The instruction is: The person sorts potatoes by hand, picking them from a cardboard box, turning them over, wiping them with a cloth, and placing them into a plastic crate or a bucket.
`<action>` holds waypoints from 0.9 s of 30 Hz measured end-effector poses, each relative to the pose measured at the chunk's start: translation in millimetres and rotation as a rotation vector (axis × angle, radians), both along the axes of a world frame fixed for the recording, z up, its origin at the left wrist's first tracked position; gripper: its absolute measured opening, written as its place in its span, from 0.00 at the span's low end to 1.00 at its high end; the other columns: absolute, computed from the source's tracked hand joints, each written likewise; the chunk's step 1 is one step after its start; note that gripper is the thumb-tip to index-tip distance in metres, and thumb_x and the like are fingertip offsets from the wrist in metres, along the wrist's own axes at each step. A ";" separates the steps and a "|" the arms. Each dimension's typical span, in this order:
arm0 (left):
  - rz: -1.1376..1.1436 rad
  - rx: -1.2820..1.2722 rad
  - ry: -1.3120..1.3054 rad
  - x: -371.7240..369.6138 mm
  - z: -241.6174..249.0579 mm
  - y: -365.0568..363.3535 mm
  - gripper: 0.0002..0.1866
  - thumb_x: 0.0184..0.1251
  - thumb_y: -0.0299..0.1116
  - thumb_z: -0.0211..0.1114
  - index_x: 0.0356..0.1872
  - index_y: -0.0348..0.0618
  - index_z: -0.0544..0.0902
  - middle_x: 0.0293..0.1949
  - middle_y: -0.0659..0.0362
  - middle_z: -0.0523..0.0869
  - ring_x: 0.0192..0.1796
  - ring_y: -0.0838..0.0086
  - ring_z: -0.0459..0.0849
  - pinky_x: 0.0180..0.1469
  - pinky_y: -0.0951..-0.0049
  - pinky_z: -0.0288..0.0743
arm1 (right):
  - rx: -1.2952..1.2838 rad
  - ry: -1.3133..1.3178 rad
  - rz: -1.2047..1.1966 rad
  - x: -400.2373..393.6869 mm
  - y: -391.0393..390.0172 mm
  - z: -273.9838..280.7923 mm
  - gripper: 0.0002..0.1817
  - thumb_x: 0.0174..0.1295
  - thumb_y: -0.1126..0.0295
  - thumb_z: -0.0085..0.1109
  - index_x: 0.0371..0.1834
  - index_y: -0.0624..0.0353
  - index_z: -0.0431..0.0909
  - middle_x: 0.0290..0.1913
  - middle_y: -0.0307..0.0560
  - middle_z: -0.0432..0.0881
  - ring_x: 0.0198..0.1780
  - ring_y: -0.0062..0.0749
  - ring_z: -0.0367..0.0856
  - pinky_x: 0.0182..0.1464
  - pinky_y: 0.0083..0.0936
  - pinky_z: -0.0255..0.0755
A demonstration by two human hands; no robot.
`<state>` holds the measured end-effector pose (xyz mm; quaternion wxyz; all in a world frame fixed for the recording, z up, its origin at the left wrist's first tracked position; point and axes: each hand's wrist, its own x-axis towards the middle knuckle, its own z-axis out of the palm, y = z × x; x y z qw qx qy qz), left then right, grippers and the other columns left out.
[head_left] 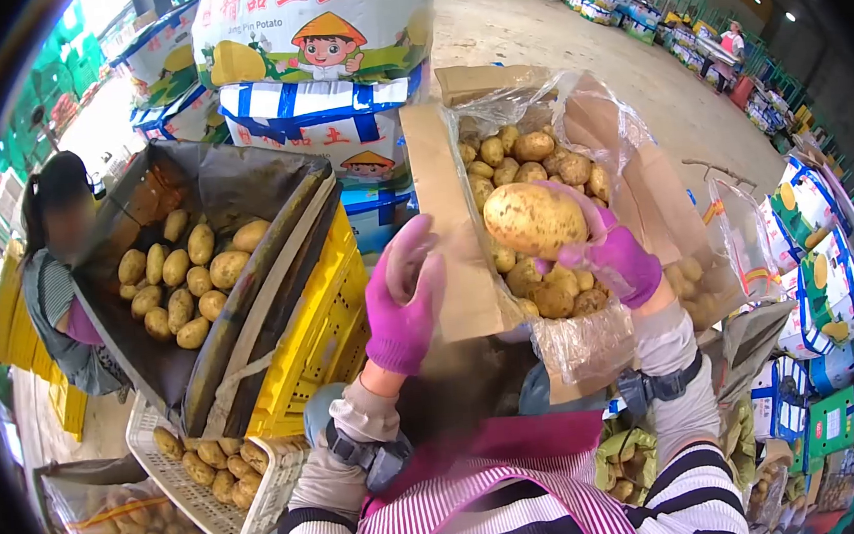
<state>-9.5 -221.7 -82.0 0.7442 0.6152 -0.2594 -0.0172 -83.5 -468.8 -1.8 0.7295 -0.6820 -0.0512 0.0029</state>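
Note:
My right hand (619, 255), in a purple glove, grips a large potato (534, 218) above the open cardboard box (463, 274). Clear plastic film (609, 127) lines that box, and many smaller potatoes (554, 287) lie inside it. To the left of the box, my left hand (407, 294) is raised, also purple-gloved, its fingers apart and holding nothing. Further left, a dark-lined bin (227, 147) holds several potatoes (177, 272) at its bottom.
A yellow crate (316, 326) supports the dark-lined bin. Below it is a white basket (216, 515) of potatoes. Printed potato cartons (318, 35) are stacked ahead. Another person (67, 285) is at the left. Bagged potatoes (693, 271) stand right of the box.

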 end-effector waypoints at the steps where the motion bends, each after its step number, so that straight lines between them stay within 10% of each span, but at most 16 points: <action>1: -0.035 -0.089 -0.013 -9.0 8.7 -7.1 0.27 0.78 0.39 0.56 0.70 0.32 0.68 0.61 0.49 0.78 0.59 0.69 0.81 0.55 0.70 0.79 | -0.039 -0.048 -0.023 -5.8 12.3 -4.7 0.49 0.50 0.62 0.79 0.74 0.61 0.61 0.63 0.48 0.75 0.57 0.34 0.80 0.60 0.29 0.75; 4: -0.211 -0.057 0.233 -28.7 32.5 -11.3 0.27 0.80 0.42 0.53 0.70 0.32 0.67 0.60 0.50 0.78 0.59 0.68 0.81 0.53 0.69 0.82 | -0.261 -0.151 -0.092 -16.4 37.2 -23.0 0.52 0.45 0.59 0.82 0.74 0.58 0.62 0.67 0.50 0.72 0.67 0.37 0.73 0.68 0.31 0.67; 7: -0.109 0.018 0.064 -20.1 1.9 -11.9 0.25 0.81 0.41 0.51 0.68 0.34 0.69 0.58 0.51 0.79 0.58 0.66 0.82 0.53 0.68 0.82 | -0.529 -0.267 -0.220 -23.2 59.8 -40.8 0.52 0.45 0.56 0.82 0.74 0.56 0.62 0.67 0.54 0.72 0.68 0.44 0.71 0.70 0.34 0.66; 10: 0.245 0.447 -0.652 -17.7 5.8 1.9 0.21 0.71 0.32 0.60 0.63 0.37 0.74 0.54 0.50 0.83 0.55 0.58 0.84 0.56 0.64 0.78 | -0.633 -0.257 -0.281 -32.4 76.1 -47.1 0.53 0.42 0.65 0.83 0.74 0.59 0.62 0.70 0.50 0.70 0.71 0.38 0.69 0.72 0.32 0.62; 15: 0.132 0.722 -0.532 -16.0 8.6 19.4 0.21 0.68 0.31 0.63 0.61 0.41 0.76 0.52 0.53 0.85 0.51 0.56 0.85 0.52 0.64 0.79 | -0.707 -0.366 -0.304 -41.2 83.2 -45.5 0.48 0.45 0.71 0.79 0.73 0.58 0.63 0.71 0.51 0.70 0.72 0.44 0.68 0.73 0.34 0.61; 20: -0.212 0.335 0.129 -12.4 -27.1 15.3 0.28 0.79 0.50 0.50 0.70 0.42 0.67 0.56 0.53 0.82 0.55 0.67 0.85 0.49 0.70 0.84 | -0.784 -0.582 -0.357 -27.8 79.5 -57.5 0.44 0.50 0.71 0.74 0.73 0.60 0.63 0.70 0.53 0.69 0.73 0.42 0.65 0.75 0.34 0.57; 23: -0.098 0.315 -0.069 -23.4 -10.5 16.5 0.33 0.80 0.56 0.45 0.73 0.42 0.61 0.60 0.53 0.78 0.56 0.70 0.84 0.50 0.72 0.84 | -0.193 -0.457 -0.307 -29.0 93.6 -57.6 0.44 0.49 0.68 0.75 0.72 0.59 0.65 0.69 0.56 0.69 0.72 0.44 0.67 0.73 0.35 0.61; 27: -0.007 0.145 -0.382 -24.8 -41.3 1.4 0.32 0.79 0.51 0.48 0.75 0.44 0.59 0.62 0.52 0.76 0.54 0.68 0.85 0.51 0.72 0.84 | -0.605 -0.526 -0.524 -22.7 107.7 -52.1 0.37 0.57 0.64 0.71 0.69 0.64 0.68 0.65 0.56 0.75 0.66 0.40 0.74 0.67 0.36 0.68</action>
